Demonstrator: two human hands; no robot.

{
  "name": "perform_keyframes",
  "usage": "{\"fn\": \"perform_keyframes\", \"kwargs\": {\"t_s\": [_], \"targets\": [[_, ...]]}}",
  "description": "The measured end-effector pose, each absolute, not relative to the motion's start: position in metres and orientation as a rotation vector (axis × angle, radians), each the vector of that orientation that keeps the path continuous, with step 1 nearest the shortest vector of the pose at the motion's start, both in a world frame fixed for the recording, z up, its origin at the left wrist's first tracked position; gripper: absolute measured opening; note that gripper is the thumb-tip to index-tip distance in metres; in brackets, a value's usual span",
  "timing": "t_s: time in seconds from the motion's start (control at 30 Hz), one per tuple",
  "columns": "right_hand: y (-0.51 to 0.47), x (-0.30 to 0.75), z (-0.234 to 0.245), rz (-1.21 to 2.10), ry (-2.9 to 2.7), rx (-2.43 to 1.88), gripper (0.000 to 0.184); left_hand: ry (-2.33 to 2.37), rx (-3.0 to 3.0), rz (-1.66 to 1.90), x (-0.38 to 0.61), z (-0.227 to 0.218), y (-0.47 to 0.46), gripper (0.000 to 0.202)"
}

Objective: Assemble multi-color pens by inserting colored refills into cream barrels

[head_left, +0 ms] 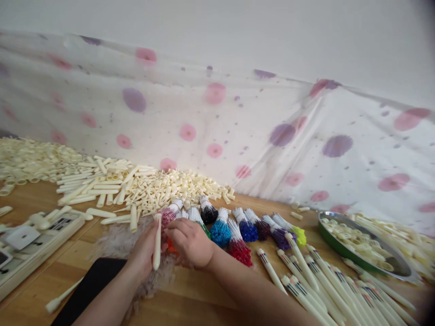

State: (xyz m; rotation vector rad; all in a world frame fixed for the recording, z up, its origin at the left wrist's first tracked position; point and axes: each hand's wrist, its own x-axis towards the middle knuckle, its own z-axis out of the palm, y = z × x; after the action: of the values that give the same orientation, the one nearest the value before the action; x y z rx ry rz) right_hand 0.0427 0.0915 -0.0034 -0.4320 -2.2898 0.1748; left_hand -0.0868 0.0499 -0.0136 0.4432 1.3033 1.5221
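My left hand (145,248) is closed around a cream pen barrel (157,244), which stands nearly upright against the fingers. Close beside it, my right hand (193,241) has its fingers curled together over the coloured bundles; whatever its fingertips pinch is hidden. Around the hands stand bundles of thin white-stemmed pen refills with coloured ends: a pink bundle (169,213), a light blue bundle (220,228), a red bundle (239,246) and a dark blue bundle (248,228). An orange bundle (171,246) shows partly between the hands. Below them lies a heap of small clear pieces (156,280).
Loose cream pen parts (170,188) are piled along the back. Multicolour pens (326,280) lie at front right, near a green-sided metal tray (340,249) of small cream parts. At left are a power strip (41,249) and a black flat object (91,290).
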Motion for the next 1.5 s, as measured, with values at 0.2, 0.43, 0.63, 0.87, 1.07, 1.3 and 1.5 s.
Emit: {"fn": "perform_keyframes", "kwargs": {"t_s": [0.2, 0.43, 0.63, 0.87, 1.07, 1.3, 1.5], "targets": [[0.069, 0.091, 0.021, 0.422, -1.589, -0.750, 0.007, 1.376, 0.834, 1.524, -0.085, -0.013, 0.035, 0.034], [0.042, 0.147, 0.042, 0.711, -1.195, -0.790, 0.012, 1.235, 1.455, 1.470, -0.057, -0.017, 0.005, 0.011], [0.004, 0.146, 0.042, 0.697, -1.383, -0.611, 0.016, 1.094, 1.740, 1.397, -0.057, -0.029, 0.003, 0.022], [-0.011, 0.150, 0.055, 0.443, -1.634, -0.453, 0.040, 0.874, 1.621, 1.398, -0.055, -0.028, 0.006, 0.015], [-0.010, 0.142, 0.054, 0.375, -1.841, -0.444, 0.049, 0.863, 1.543, 1.378, -0.053, -0.030, 0.002, 0.011], [-0.004, 0.133, 0.040, 0.314, -1.875, -0.465, 0.036, 0.885, 1.574, 1.382, -0.050, -0.028, 0.002, 0.009], [-0.003, 0.134, 0.041, 0.317, -1.903, -0.459, 0.034, 0.874, 1.569, 1.347, -0.051, -0.031, 0.001, 0.010]]}}
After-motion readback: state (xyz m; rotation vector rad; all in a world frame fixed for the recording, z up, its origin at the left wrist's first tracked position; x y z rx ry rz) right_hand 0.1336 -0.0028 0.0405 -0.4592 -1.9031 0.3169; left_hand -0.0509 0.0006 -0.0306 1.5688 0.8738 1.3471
